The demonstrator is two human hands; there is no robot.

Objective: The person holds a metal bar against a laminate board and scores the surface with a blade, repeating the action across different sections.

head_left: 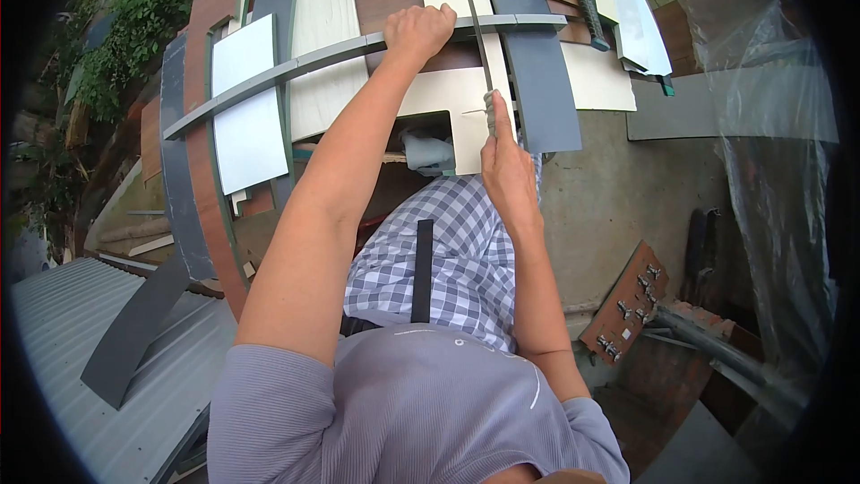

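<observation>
A long grey strip [327, 56] lies across several boards in front of me. My left hand [419, 31] is closed over it near its middle, pressing it against the boards. In my right hand [509, 170] is a narrow hand saw [479, 45] with a wrapped grip, the thumb laid along the handle. Its blade points away from me and crosses the strip to the right of my left hand. Teeth on the blade are too small to make out. Beneath the blade are a cream board [470, 116] and a dark grey board [542, 90].
A hammer [584, 0] with a blue handle rests on the boards at the right. A white panel [246, 103] lies at the left. On the lower right stands a brown board [627, 303] with metal fittings. Clear plastic sheeting [761, 125] hangs at the far right.
</observation>
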